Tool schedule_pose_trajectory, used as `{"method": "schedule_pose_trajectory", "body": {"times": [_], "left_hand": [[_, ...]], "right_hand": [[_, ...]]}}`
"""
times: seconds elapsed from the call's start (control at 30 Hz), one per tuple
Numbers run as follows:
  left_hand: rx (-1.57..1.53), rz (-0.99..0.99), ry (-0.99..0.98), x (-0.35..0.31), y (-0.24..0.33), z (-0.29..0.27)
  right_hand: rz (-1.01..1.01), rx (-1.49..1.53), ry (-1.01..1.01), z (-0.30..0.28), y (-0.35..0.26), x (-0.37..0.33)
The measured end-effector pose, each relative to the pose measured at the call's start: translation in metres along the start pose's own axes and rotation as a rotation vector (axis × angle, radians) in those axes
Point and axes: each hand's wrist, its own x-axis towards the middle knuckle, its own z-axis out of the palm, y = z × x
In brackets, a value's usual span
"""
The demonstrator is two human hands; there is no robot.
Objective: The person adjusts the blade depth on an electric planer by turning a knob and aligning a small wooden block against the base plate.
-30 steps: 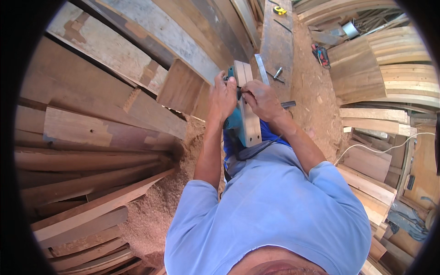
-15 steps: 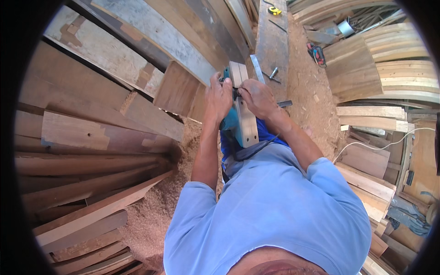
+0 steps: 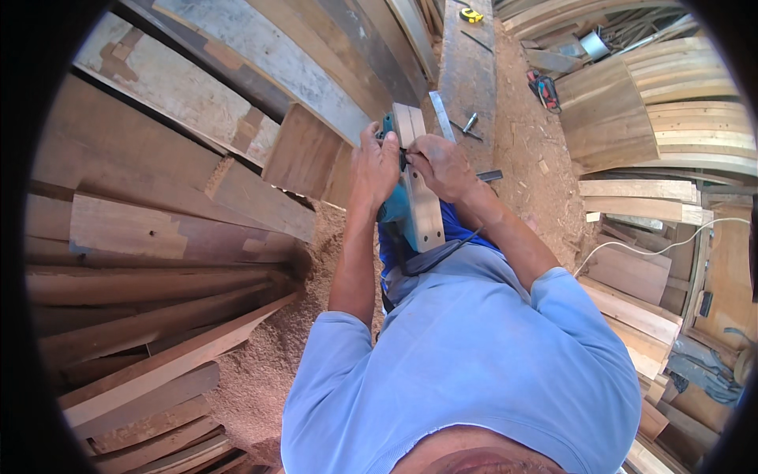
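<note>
A teal electric planer (image 3: 399, 204) rests sole up at my lap, in front of my blue shirt. Its long pale sole (image 3: 427, 217) faces me, with small dark holes near the close end. My left hand (image 3: 377, 167) is wrapped around the planer's left side, thumb along the edge of the sole. My right hand (image 3: 444, 168) is closed, its fingertips pinched at the dark gap across the middle of the sole. Whatever those fingertips hold is too small to make out. A black cord (image 3: 442, 261) curves from the planer across my lap.
Ahead, a plank bench (image 3: 471, 71) carries a yellow tape measure (image 3: 471, 15), a metal strip (image 3: 442, 116) and a T-handled wrench (image 3: 471, 123). A red-and-black power tool (image 3: 543, 90) lies on sawdust at right. Stacked boards (image 3: 150, 150) crowd the left; lumber (image 3: 639, 189) lines the right.
My right hand has shifted very slightly at the gap in the sole. Both hands stay on the planer, and the whole view has moved a little.
</note>
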Motion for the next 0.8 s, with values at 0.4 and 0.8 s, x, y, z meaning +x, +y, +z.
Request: {"method": "schedule_pose_trajectory", "body": {"times": [0.4, 0.8], "left_hand": [[-0.01, 0.01, 0.011, 0.0004, -0.0033, 0.001], [-0.002, -0.015, 0.008, 0.0005, -0.0058, 0.0017]], "right_hand": [[-0.124, 0.046, 0.056, -0.0036, 0.0006, -0.0034], [-0.059, 0.061, 0.066, -0.001, 0.0077, -0.0066]]}}
